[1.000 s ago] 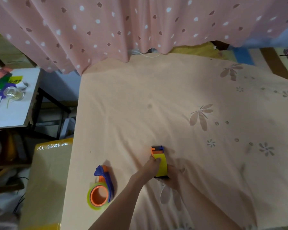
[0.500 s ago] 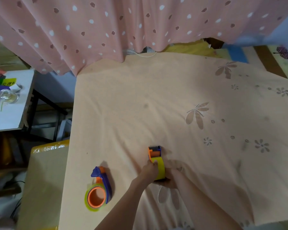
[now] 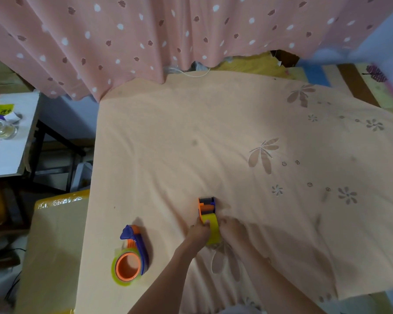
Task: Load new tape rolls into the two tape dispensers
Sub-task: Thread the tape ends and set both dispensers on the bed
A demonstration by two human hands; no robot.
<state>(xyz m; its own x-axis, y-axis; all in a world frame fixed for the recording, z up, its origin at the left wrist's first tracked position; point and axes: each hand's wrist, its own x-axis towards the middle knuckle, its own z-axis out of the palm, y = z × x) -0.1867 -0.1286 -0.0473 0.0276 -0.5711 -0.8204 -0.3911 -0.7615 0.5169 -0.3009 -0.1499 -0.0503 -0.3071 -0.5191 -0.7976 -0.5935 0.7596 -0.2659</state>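
Both hands, left and right, grip upright dispenser on sheet; second dispenser lies apart, left.

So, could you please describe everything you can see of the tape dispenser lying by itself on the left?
The tape dispenser lies on its side on the peach sheet, near its left edge. It looks plastic: a purple frame and an orange hub, with a yellowish see-through tape roll around the hub. Its purple nose points away from the person. Neither hand touches it.
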